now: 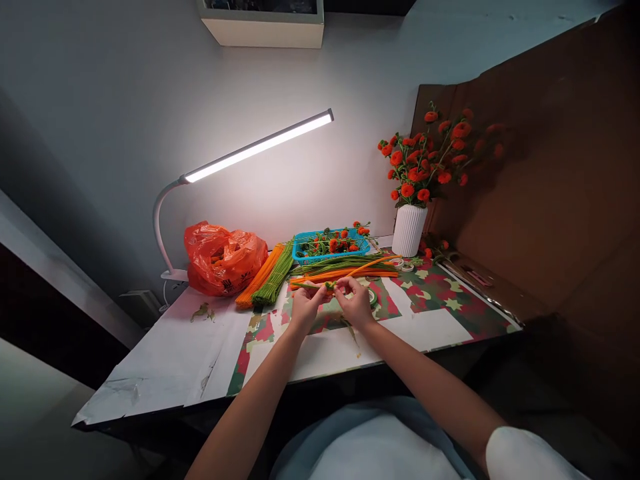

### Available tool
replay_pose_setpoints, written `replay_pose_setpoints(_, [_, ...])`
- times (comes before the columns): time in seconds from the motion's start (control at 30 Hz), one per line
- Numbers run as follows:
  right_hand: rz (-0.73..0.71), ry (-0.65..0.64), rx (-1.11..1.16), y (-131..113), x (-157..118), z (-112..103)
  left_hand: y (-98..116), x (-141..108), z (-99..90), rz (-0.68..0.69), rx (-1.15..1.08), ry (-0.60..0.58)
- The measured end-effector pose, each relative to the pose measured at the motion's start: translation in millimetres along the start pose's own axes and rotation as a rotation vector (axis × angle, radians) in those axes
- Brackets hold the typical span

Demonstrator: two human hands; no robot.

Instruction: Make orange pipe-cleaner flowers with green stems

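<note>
My left hand (306, 307) is closed in a pinch on a small green pipe-cleaner piece (330, 285), and a green stem sticks out to its left. Close beside it, my right hand (356, 305) pinches an orange pipe cleaner (373, 264) whose long end slants up to the right. Both sets of fingertips nearly meet over the table; how the green and orange parts join is too small to make out. Just behind the hands lie loose orange pipe cleaners (385, 273) and green pipe cleaners (345, 265). Partly hidden by my right hand is a roll of green tape (373, 298).
A blue basket (296, 257) holds orange flowers. Left of it are pipe-cleaner bundles (273, 283), a red plastic bag (225, 260) and a lit lamp (260, 148). A white vase (410, 230) with orange flowers stands at back right, near a brown cardboard panel (540, 173).
</note>
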State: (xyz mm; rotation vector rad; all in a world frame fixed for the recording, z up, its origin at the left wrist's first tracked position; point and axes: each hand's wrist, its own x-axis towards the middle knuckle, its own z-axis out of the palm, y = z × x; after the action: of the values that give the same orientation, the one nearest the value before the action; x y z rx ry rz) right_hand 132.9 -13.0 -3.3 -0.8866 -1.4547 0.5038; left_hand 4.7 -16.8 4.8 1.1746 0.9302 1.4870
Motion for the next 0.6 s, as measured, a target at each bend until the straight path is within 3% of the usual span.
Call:
replay_pose_setpoints(0.2, [0.52,-0.044,0.548,0.2,7.6,2.1,-3.8,-4.1,1.5,0.236,0.169,0.004])
replay_pose_setpoints(0.27, [0.7,-0.147,0.642,-0.5,10.1,-1.4,-2.9,-6.4,1.7,0.29,0.226,0.001])
replay_pose_setpoints(0.33, [0.781,-0.202,0.643,-1.0,11.0,-4.8,-1.5,-7.8,1.9,0.308,0.245,0.002])
replay_pose_setpoints(0.4, [0.697,-0.163,0.564,-1.6,10.2,-7.3,-0.6,-7.5,1.9,0.282,0.22,0.006])
replay_pose_setpoints(0.47, [0.517,-0.106,0.421,-2.6,8.5,-8.8,-0.6,-5.9,1.5,0.223,0.165,0.011])
replay_pose_setpoints(0.6, [0.241,-0.118,0.051,-5.4,5.4,-10.6,-1.3,-3.0,0.1,0.101,0.053,0.043])
